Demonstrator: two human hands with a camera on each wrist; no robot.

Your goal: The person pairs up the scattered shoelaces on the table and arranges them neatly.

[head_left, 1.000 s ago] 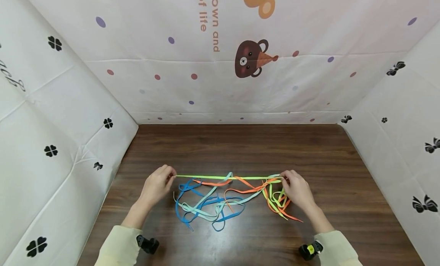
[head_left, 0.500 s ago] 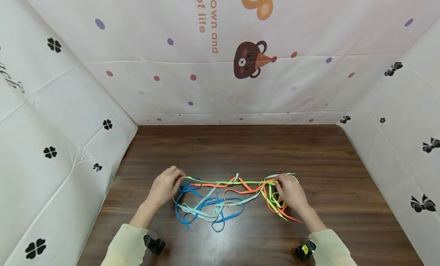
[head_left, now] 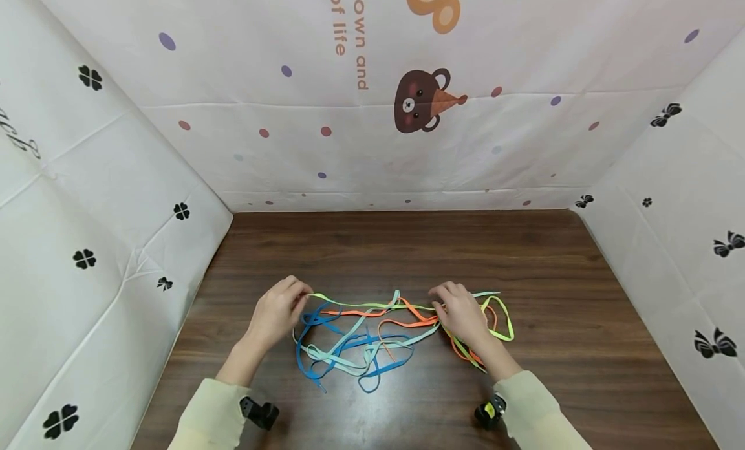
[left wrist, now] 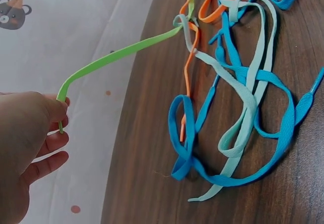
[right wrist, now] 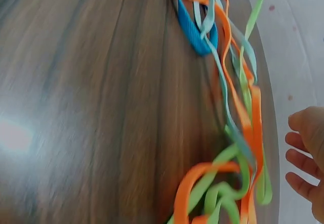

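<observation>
While my left hand [head_left: 280, 311] pinches the green shoelace [left wrist: 121, 53] near one end, the blue shoelace [left wrist: 289, 118] and mint shoelace [left wrist: 248, 100] lie looped on the tabletop [head_left: 372, 249]; farther right, the orange shoelace [right wrist: 256, 123] crosses the green. Near that tangle my right hand [head_left: 462, 313] has its fingers apart, seemingly holding nothing. I'd say I'm separating the green; next calls for easing it past those crossings.
</observation>
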